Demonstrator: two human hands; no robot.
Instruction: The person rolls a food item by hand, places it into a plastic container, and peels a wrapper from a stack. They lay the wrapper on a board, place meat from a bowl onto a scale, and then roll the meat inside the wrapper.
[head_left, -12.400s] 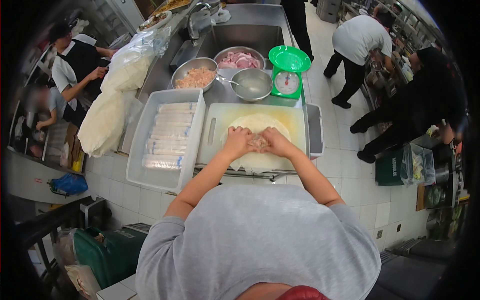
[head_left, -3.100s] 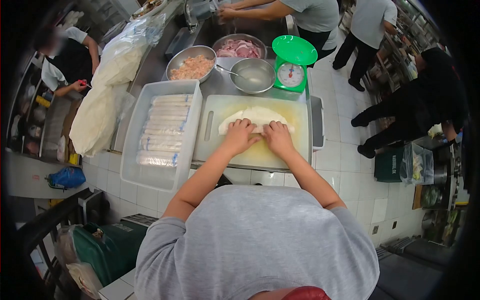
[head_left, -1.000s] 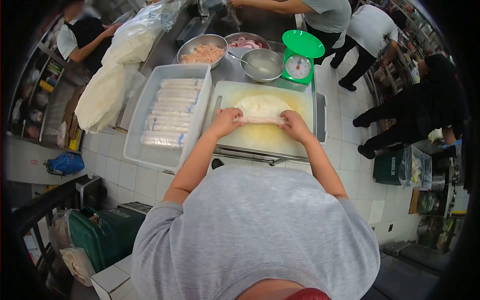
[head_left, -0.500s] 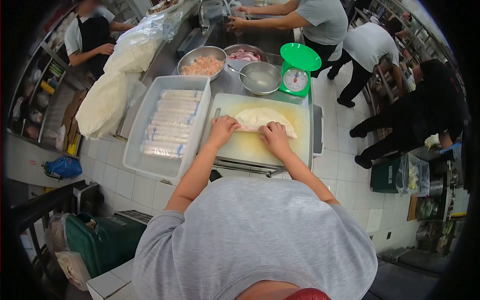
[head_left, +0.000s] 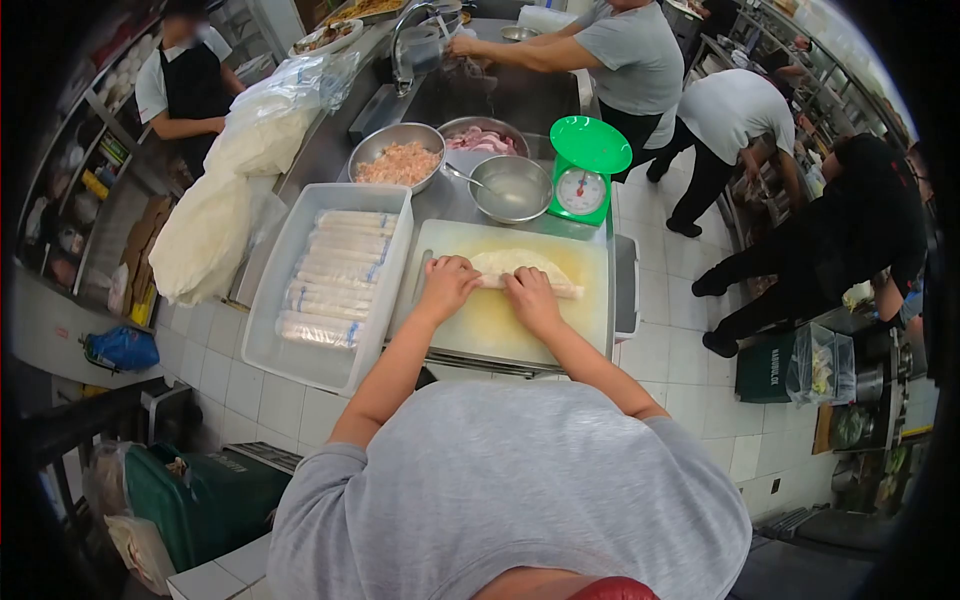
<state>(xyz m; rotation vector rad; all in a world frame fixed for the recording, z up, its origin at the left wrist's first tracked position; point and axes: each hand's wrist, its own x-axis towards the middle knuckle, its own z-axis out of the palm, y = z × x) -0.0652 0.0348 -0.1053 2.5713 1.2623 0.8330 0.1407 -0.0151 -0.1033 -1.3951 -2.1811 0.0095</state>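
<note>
On the pale cutting board (head_left: pixel 480 335) lies a thin whitish sheet (head_left: pixel 525 263), its near edge rolled around a pinkish filling. My left hand (head_left: pixel 450 285) has its fingers closed on the left end of the roll. Near the roll's middle, my right hand (head_left: pixel 531 297) presses on it with bent fingers. The roll (head_left: pixel 567 291) sticks out to the right of that hand. Left of the board, a translucent tub (head_left: pixel 258 325) holds several wrapped rolls (head_left: pixel 335 270).
Beyond the board stand a bowl of orange-pink filling (head_left: pixel 400 163), a bowl of pink meat (head_left: pixel 482 138), a metal bowl with a spoon (head_left: pixel 512 190) and a green scale (head_left: pixel 590 145). Large wrapped whitish sheets (head_left: pixel 205 225) lie at left. Several people work around.
The sheet's near edge has been rolled further away from me, leaving less of it flat. Both hands still rest on the roll. The camera view has shifted slightly.
</note>
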